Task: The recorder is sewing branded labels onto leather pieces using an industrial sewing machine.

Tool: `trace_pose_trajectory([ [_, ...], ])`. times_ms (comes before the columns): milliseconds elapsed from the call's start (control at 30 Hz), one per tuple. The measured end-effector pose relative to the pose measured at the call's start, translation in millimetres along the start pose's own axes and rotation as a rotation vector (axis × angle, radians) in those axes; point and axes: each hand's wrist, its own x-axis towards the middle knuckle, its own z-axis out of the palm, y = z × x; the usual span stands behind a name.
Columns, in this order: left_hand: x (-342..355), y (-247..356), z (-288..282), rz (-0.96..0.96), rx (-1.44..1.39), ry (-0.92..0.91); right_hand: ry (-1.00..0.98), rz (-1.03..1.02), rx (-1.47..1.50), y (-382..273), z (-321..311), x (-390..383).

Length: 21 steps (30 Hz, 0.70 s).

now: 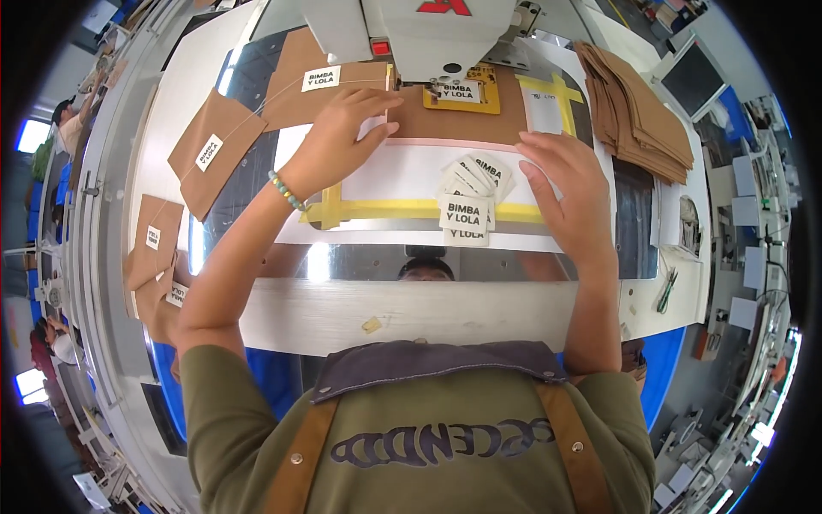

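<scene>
Under the white sewing machine head [419, 43] lies a brown fabric panel [479, 127], with a yellow template [490, 96] over it. A white label [456, 92] with dark print shows inside the template, partly hidden by the presser foot. My left hand [349, 128] rests at the panel's left edge, fingers stretched out and thumb apart. At the panel's lower right corner, my right hand [561, 184] lies with its fingers extended and thumb spread. Neither hand grips anything visible. Between them, a loose pile of white labels [467, 210] sits on a white sheet edged with yellow tape [385, 208].
A stack of brown panels [638, 111] stands at the right. Labelled brown pieces [218, 154] trail down the left side, some joined by thread. Green-handled thread snips [667, 293] lie near the table's right edge. A dark screen [689, 79] stands beyond the stack.
</scene>
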Motion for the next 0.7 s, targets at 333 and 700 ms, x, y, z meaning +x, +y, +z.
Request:
trace_pose_trajectory([
  [333,26,-8,27,0.12,0.133,-0.063,0.065,-0.079,0.008,4,18,-14],
  [700,24,-15,30,0.184,0.147,-0.115,0.022,-0.083,0.066,6,29,-16],
])
